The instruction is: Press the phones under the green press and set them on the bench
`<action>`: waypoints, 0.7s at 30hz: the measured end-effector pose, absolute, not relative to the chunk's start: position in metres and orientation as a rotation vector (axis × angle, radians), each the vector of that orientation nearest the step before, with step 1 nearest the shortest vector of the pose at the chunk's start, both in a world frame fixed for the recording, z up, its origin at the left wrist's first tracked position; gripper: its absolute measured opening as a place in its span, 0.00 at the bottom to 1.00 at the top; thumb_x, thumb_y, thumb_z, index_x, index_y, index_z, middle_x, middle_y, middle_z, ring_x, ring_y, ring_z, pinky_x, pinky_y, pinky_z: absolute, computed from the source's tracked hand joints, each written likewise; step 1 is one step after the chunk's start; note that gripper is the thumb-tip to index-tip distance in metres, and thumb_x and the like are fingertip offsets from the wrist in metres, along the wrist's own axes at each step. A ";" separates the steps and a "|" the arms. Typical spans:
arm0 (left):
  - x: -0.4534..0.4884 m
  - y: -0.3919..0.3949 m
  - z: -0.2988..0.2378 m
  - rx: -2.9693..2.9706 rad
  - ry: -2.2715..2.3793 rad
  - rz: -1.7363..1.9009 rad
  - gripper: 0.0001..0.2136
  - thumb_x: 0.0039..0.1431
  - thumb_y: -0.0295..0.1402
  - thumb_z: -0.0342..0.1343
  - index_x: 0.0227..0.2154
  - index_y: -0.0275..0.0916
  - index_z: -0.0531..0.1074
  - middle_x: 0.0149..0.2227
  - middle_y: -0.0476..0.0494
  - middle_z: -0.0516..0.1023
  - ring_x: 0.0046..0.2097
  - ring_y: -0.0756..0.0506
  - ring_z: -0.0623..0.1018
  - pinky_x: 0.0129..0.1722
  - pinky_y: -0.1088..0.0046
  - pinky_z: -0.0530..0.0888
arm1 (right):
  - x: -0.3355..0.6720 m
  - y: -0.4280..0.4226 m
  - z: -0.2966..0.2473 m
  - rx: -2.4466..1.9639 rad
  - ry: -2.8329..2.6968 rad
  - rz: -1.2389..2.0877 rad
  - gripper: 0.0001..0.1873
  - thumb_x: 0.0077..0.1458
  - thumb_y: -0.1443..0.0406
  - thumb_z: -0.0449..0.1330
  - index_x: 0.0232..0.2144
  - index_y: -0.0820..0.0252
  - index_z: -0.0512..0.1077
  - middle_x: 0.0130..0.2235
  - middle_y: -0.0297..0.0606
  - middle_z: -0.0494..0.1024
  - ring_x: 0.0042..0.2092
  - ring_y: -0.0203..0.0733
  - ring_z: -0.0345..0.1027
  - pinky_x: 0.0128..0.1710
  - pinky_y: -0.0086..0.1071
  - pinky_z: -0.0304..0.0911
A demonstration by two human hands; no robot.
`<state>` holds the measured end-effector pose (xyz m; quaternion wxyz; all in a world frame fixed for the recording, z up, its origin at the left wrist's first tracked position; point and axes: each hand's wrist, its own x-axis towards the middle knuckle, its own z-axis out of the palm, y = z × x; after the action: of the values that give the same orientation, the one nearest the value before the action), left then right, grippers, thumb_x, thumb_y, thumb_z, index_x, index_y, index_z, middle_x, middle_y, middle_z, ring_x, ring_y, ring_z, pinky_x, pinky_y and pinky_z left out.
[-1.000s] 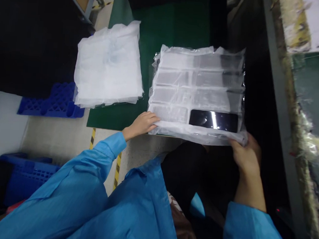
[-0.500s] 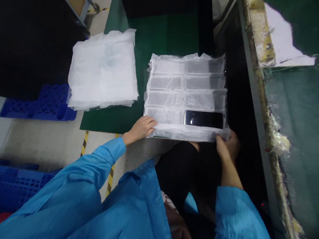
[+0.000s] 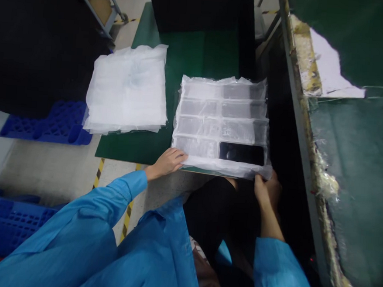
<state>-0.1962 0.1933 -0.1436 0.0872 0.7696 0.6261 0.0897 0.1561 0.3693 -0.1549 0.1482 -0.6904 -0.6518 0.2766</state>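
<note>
A translucent tray (image 3: 197, 126) with two columns of shallow compartments lies on the green table, wrapped or lined in white film. In its near right compartment rests a flat, shiny black panel (image 3: 241, 153), like a phone screen. My left hand (image 3: 169, 160) grips the tray's near left corner, fingers on top of the film edge. At the near right corner my right hand (image 3: 267, 188) is closed on the edge, thumb above and the other fingers partly hidden. To the left lies a stack of white film sheets (image 3: 126, 91), touched by neither hand.
The green table (image 3: 128, 150) holds the tray and stack. A large black object (image 3: 201, 8) stands at its far side. On the right is a worn workbench edge (image 3: 311, 125). Blue plastic pallets (image 3: 64, 123) sit on the floor at left, and a cart (image 3: 102, 6) stands behind.
The whole view has shifted, so the tray, stack and table sit a little lower in the picture. Both hands keep hold of the tray's near corners.
</note>
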 end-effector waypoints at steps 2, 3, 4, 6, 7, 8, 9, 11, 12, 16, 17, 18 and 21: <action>-0.194 0.194 -0.143 2.264 1.877 0.275 0.14 0.68 0.29 0.53 0.55 0.34 0.72 0.48 0.35 0.76 0.49 0.39 0.75 0.50 0.59 0.73 | 0.161 0.369 -0.156 -1.967 -1.851 0.842 0.50 0.44 0.51 0.51 0.63 0.79 0.70 0.51 0.59 0.73 0.54 0.70 0.67 0.56 0.56 0.65; -0.192 0.194 -0.143 2.244 1.881 0.282 0.15 0.68 0.28 0.53 0.55 0.34 0.72 0.48 0.35 0.75 0.50 0.38 0.75 0.50 0.58 0.74 | 0.163 0.369 -0.157 -1.951 -1.842 0.847 0.51 0.42 0.49 0.51 0.62 0.79 0.71 0.51 0.59 0.73 0.54 0.71 0.67 0.56 0.56 0.65; -0.191 0.195 -0.144 2.221 1.882 0.291 0.16 0.67 0.27 0.53 0.56 0.35 0.72 0.48 0.35 0.75 0.50 0.38 0.74 0.50 0.58 0.74 | 0.166 0.370 -0.157 -1.940 -1.833 0.819 0.49 0.42 0.49 0.50 0.59 0.78 0.73 0.49 0.59 0.74 0.53 0.71 0.68 0.55 0.56 0.65; -0.188 0.196 -0.144 2.163 1.878 0.323 0.17 0.66 0.26 0.54 0.56 0.37 0.72 0.49 0.34 0.76 0.51 0.38 0.74 0.52 0.57 0.74 | 0.170 0.370 -0.159 -1.952 -1.786 0.736 0.41 0.42 0.48 0.49 0.48 0.73 0.78 0.44 0.59 0.75 0.49 0.72 0.69 0.53 0.57 0.65; -0.187 0.196 -0.144 2.128 1.876 0.346 0.17 0.65 0.27 0.54 0.56 0.37 0.72 0.49 0.34 0.76 0.52 0.38 0.74 0.53 0.56 0.74 | 0.172 0.370 -0.160 -1.968 -1.749 0.721 0.36 0.42 0.47 0.49 0.41 0.68 0.78 0.41 0.59 0.75 0.48 0.74 0.69 0.52 0.59 0.64; -0.186 0.195 -0.144 2.089 1.877 0.374 0.17 0.65 0.27 0.55 0.56 0.38 0.73 0.50 0.34 0.76 0.53 0.37 0.74 0.54 0.55 0.74 | 0.173 0.370 -0.161 -1.984 -1.709 0.736 0.31 0.41 0.46 0.50 0.35 0.64 0.75 0.38 0.59 0.74 0.47 0.76 0.68 0.53 0.61 0.63; -0.185 0.194 -0.144 2.047 1.877 0.408 0.17 0.65 0.27 0.55 0.56 0.39 0.73 0.50 0.34 0.76 0.54 0.37 0.74 0.55 0.55 0.73 | 0.174 0.370 -0.162 -1.988 -1.671 0.794 0.29 0.39 0.45 0.51 0.32 0.61 0.72 0.36 0.57 0.74 0.47 0.77 0.67 0.53 0.63 0.61; -0.184 0.191 -0.143 1.955 1.885 0.491 0.16 0.65 0.30 0.58 0.55 0.40 0.74 0.51 0.35 0.76 0.56 0.37 0.73 0.59 0.53 0.72 | 0.176 0.371 -0.165 -1.940 -1.574 1.009 0.30 0.35 0.43 0.54 0.33 0.59 0.69 0.36 0.54 0.74 0.49 0.76 0.67 0.55 0.63 0.61; -0.185 0.189 -0.144 1.901 1.900 0.542 0.16 0.65 0.33 0.60 0.55 0.41 0.75 0.53 0.35 0.76 0.58 0.36 0.72 0.62 0.50 0.69 | 0.176 0.373 -0.166 -1.902 -1.501 1.111 0.32 0.34 0.42 0.54 0.35 0.59 0.68 0.38 0.53 0.74 0.49 0.73 0.68 0.55 0.62 0.63; -0.192 0.188 -0.156 1.563 2.079 0.801 0.28 0.67 0.50 0.57 0.64 0.39 0.67 0.68 0.29 0.62 0.71 0.31 0.60 0.71 0.44 0.59 | 0.176 0.385 -0.176 -1.787 -1.262 1.294 0.39 0.34 0.38 0.54 0.40 0.60 0.66 0.46 0.51 0.72 0.52 0.64 0.69 0.52 0.55 0.69; -0.193 0.190 -0.161 1.451 2.123 0.864 0.31 0.70 0.51 0.52 0.68 0.38 0.61 0.70 0.28 0.58 0.72 0.31 0.59 0.71 0.44 0.59 | 0.176 0.388 -0.179 -1.784 -1.266 1.292 0.39 0.33 0.39 0.56 0.39 0.61 0.67 0.45 0.50 0.73 0.52 0.64 0.68 0.54 0.55 0.68; -0.193 0.192 -0.168 1.342 2.152 0.920 0.31 0.73 0.51 0.46 0.70 0.37 0.56 0.71 0.27 0.56 0.72 0.33 0.60 0.70 0.46 0.61 | 0.176 0.392 -0.182 -1.782 -1.287 1.281 0.38 0.32 0.40 0.59 0.38 0.61 0.68 0.43 0.48 0.73 0.52 0.64 0.68 0.56 0.55 0.66; -0.184 0.196 -0.187 1.080 2.161 1.044 0.30 0.76 0.48 0.39 0.73 0.38 0.47 0.72 0.28 0.55 0.72 0.35 0.62 0.70 0.46 0.64 | 0.177 0.398 -0.191 -1.769 -1.323 1.245 0.32 0.30 0.43 0.62 0.33 0.60 0.68 0.38 0.43 0.71 0.50 0.63 0.67 0.58 0.55 0.64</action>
<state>-0.1841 0.1960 -0.1867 0.2519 0.3972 0.7946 0.3839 0.1767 0.3977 -0.1906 0.2986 -0.6658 -0.4980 0.4686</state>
